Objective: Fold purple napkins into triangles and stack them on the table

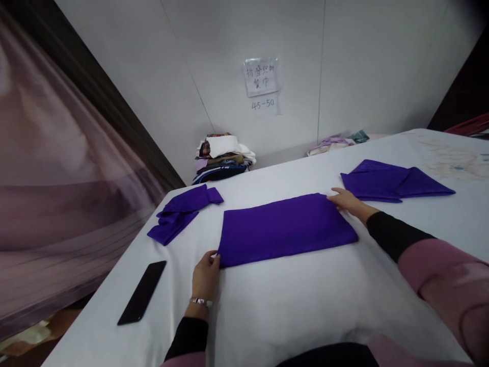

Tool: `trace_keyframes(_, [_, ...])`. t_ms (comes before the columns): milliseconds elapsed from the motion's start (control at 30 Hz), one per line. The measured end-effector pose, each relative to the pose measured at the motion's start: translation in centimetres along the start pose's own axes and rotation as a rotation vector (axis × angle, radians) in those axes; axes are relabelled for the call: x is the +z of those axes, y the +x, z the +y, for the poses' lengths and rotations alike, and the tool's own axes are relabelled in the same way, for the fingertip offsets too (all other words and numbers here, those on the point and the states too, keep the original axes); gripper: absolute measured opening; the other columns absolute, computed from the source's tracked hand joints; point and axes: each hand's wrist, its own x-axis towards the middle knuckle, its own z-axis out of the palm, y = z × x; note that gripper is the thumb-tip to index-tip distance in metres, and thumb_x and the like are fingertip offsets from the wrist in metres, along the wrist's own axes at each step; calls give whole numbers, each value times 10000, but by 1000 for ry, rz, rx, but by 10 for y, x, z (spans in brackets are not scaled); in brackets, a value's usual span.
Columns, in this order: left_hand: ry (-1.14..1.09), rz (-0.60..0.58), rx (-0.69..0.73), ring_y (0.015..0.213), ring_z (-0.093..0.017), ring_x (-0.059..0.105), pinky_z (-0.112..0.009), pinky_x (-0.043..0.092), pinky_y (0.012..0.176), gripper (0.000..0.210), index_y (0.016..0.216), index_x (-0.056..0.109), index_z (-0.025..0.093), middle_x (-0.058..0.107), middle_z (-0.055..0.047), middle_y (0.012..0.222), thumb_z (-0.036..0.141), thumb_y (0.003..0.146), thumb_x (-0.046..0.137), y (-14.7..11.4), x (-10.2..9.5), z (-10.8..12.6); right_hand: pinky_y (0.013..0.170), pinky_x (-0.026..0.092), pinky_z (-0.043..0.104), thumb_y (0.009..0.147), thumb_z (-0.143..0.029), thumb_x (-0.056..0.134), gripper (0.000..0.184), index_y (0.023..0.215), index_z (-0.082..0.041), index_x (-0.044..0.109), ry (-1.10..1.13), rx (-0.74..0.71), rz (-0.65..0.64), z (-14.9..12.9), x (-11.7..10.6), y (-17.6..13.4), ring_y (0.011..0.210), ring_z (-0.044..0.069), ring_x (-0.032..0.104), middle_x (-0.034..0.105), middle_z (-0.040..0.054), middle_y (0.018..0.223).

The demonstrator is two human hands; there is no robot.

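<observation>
A purple napkin [286, 229] lies folded into a rectangle on the white-covered bed or table [290, 300]. My left hand [206, 275] pinches its near left corner between thumb and fingers. At the far right corner, my right hand [346, 200] grips the edge with its fingertips, one finger stretched out above the cloth. A second purple napkin [389, 181], loosely folded, lies just beyond my right hand. Farther left is another purple cloth [183, 206], crumpled and partly folded over itself.
A black phone [142, 293] lies left of my left hand. A pile of folded clothes [223, 158] sits by the wall, with more cloth [336, 143] at the back right. A paper sign [262, 76] hangs on the wall. A sheer curtain [69, 178] borders the left side.
</observation>
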Motion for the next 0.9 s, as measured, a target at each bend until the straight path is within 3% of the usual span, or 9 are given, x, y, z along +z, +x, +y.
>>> trace_keyframes(200, [-2,-16,0,620,-190,597,-272,407,574,344,976,618,216,637,7,640,444,796,434,0,-1,0,462,417,216,713,-136,602,615,1308,-72,459,5,-113,-1,-5,17,27,549,116,545,682,94,847])
trace_keyframes(367, [-15,-41,-4,615,-194,603,-273,414,575,355,964,616,216,644,5,643,458,786,427,-1,-4,2,558,450,214,707,-54,567,542,1246,-45,511,-53,-197,-10,-2,16,37,616,120,579,692,102,850])
trace_keyframes(667, [-20,-40,4,617,-196,604,-277,420,589,341,958,609,220,644,5,643,455,786,431,-2,-4,1,659,458,253,722,-125,582,419,1140,-94,601,-237,-328,30,9,17,51,682,145,598,702,60,819])
trace_keyframes(900, [10,-16,-6,616,-183,607,-264,414,578,322,962,627,219,641,12,627,426,804,438,-3,-4,4,787,461,326,740,-211,566,390,1118,-139,626,-372,-380,84,11,18,49,819,199,614,696,69,941])
